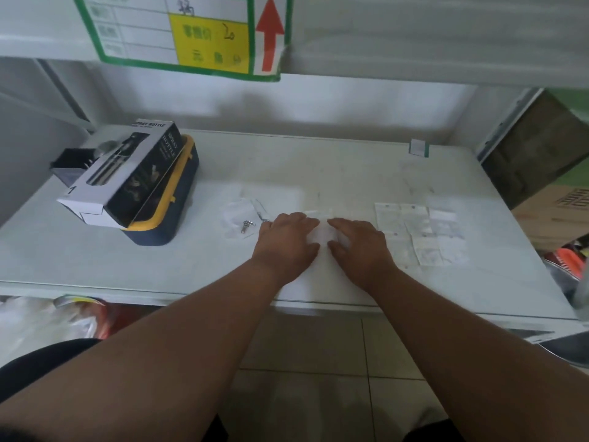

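Packaging fills the left end of the tabletop (pixel 318 167): a black-and-white spray-bottle box (pixel 127 177) lies tilted on top of a navy and yellow case (pixel 165 218), with a small black holder (pixel 68 164) just behind it, toward the far left corner. Nearer the middle, a clear bag (pixel 239 218) lies flat with a few small metal fittings (pixel 247 225) in it; its right side is just beside the left hand (pixel 287 240).

That hand rests palm down on a white sheet (pixel 323 232), which lies at the middle of the tabletop and reaches back to the front edge. Its fingers are stretched out and point inward. The right hand (pixel 360 245) mirrors it, flat on the same sheet, fingers extended toward the left hand, so that only a narrow strip of white shows between the two sets of fingertips. Neither hand grips anything; both simply press down.

Right of the right hand, an unfolded leaflet (pixel 417 231) lies creased and flat. A small white and green tag (pixel 418 147) stands at the far edge near the right corner.
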